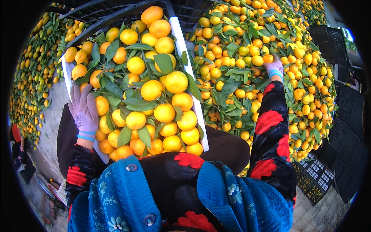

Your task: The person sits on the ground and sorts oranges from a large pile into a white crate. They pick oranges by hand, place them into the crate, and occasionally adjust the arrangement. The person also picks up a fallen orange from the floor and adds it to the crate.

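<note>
Before me stands a crate with a white lining along its sides, heaped with orange-yellow mandarins and green leaves. My left hand, in a pale lilac glove, lies against the fruit at the crate's left side, fingers stretched out and holding nothing. Out to the right, my right hand, gloved the same way, reaches into a big pile of leafy mandarins. Its thumb and a finger are around a deeper orange mandarin on that pile; the other fingers are partly hidden.
More mandarins with leaves lie heaped at the far left, beyond grey concrete floor. A black plastic crate stands behind the lined one. Dark crates line the right side, with another slatted crate below the pile.
</note>
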`<action>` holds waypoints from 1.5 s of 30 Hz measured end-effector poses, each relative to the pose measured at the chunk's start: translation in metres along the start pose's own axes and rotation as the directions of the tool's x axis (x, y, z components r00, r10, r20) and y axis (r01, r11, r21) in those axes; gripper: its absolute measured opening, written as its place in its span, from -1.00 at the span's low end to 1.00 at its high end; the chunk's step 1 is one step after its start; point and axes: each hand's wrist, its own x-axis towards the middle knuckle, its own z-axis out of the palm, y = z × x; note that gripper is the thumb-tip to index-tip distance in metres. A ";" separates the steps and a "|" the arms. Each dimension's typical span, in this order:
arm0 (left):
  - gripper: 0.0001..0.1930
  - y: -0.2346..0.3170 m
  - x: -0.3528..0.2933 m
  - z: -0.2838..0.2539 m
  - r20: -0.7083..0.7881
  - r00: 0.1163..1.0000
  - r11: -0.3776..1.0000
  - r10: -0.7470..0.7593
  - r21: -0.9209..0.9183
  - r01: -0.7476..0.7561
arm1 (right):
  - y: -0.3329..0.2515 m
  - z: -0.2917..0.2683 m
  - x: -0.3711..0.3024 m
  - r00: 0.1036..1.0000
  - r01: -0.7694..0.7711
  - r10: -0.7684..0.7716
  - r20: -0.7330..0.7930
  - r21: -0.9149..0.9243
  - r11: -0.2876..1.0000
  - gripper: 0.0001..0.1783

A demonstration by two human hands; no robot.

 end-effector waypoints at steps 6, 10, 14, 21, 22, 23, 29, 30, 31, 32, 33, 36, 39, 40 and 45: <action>-0.64 0.004 0.002 0.003 -0.001 0.999 0.999 -0.039 0.031 0.039 | -0.013 -0.041 -0.076 0.930 -0.017 -0.358 0.083 0.983 0.183 -0.30; -0.65 0.009 0.002 0.008 -0.086 0.994 0.997 -0.066 0.033 0.070 | -0.099 -0.085 -0.154 0.706 0.030 -0.708 0.033 0.997 0.076 -0.21; -0.68 0.014 0.002 0.011 -0.126 0.985 0.993 -0.117 0.006 0.119 | -0.217 -0.082 -0.256 0.399 0.138 -0.899 0.181 0.957 0.254 -0.16; -0.65 0.020 0.005 0.005 -0.093 0.985 0.989 -0.147 0.018 0.149 | -0.316 -0.019 -0.358 0.215 0.874 -0.865 0.454 0.306 0.377 -0.25; -0.64 0.020 0.005 0.004 -0.051 0.985 0.986 -0.164 0.021 0.165 | -0.316 -0.017 -0.359 0.214 0.881 -0.834 0.509 0.268 0.390 -0.28; -0.63 0.021 0.005 0.003 -0.012 0.984 0.984 -0.177 0.027 0.177 | -0.314 -0.015 -0.360 0.156 0.929 -0.872 0.464 0.230 0.289 -0.29; -0.64 0.022 0.005 0.004 -0.083 0.982 0.985 -0.171 -0.007 0.171 | -0.310 0.003 -0.358 0.088 0.996 -0.947 0.307 0.006 0.094 -0.36; -0.64 0.022 0.005 0.004 -0.120 0.981 0.988 -0.154 -0.020 0.152 | -0.312 0.009 -0.359 0.110 0.994 -0.946 0.305 -0.020 0.110 -0.37; -0.64 0.022 0.005 0.004 -0.102 0.981 0.986 -0.166 -0.027 0.164 | -0.312 0.013 -0.360 0.120 0.993 -0.953 0.279 -0.039 0.114 -0.37; -0.64 0.022 0.005 0.003 -0.105 0.980 0.986 -0.168 -0.032 0.165 | -0.311 0.017 -0.361 0.136 0.990 -0.956 0.261 -0.059 0.125 -0.37; -0.64 0.022 0.006 0.002 -0.095 0.981 0.985 -0.172 -0.036 0.169 | -0.310 0.019 -0.361 0.138 0.990 -0.961 0.240 -0.037 0.133 -0.38; -0.65 0.023 0.006 0.000 -0.059 0.981 0.983 -0.184 0.006 0.185 | -0.308 0.022 -0.361 0.159 0.985 -0.968 0.196 0.040 0.170 -0.41; -0.65 0.022 0.006 0.000 -0.068 0.981 0.983 -0.182 0.012 0.183 | -0.308 0.013 -0.363 0.209 0.973 -0.949 0.237 0.047 0.226 -0.39; -0.66 0.022 0.006 0.000 -0.067 0.981 0.983 -0.183 0.011 0.184 | -0.309 0.008 -0.364 0.212 0.972 -0.953 0.217 0.058 0.229 -0.34; -0.65 0.022 0.004 0.000 -0.062 0.986 0.987 -0.156 -0.034 0.154 | -0.288 -0.056 -0.333 0.508 0.579 -0.829 0.235 0.619 0.530 -0.32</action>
